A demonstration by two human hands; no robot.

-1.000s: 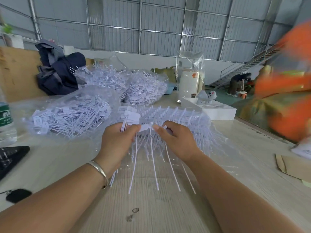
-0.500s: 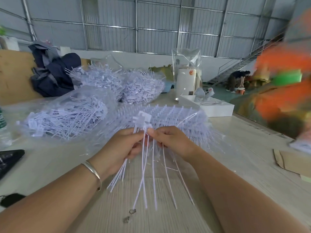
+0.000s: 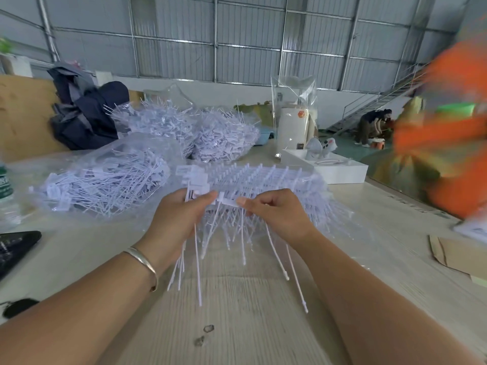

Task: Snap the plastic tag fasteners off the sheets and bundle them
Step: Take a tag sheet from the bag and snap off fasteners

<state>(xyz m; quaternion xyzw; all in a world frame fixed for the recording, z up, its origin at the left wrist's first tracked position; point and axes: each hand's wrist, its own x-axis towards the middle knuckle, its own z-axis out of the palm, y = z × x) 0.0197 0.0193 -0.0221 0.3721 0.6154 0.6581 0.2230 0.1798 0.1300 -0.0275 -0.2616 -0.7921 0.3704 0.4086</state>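
The person is mid-way through a snap: the left hand [image 3: 179, 219] is curled round a small bundle of loose fasteners [image 3: 196, 262] already taken off, their thin stems hanging below the fist toward the table [image 3: 250, 320], while its thumb and forefinger also pinch one flat head of the sheet of fasteners [image 3: 226, 202]. The right hand [image 3: 276, 214] pinches the same strip just beside it, so the 2 hands sit close together with a short bridge of plastic between them. Behind lies the stack of sheets [image 3: 263, 177], touching the tabletop. The next move, by the look of it, calls for a short twist to break the thin joint, then sliding the freed piece into the left fist. The plastic is white, translucent and springy; the heads are small flat rectangles, the stems fine and whip-like. Finished fasteners lie in clear bags [image 3: 105, 180] to the left.
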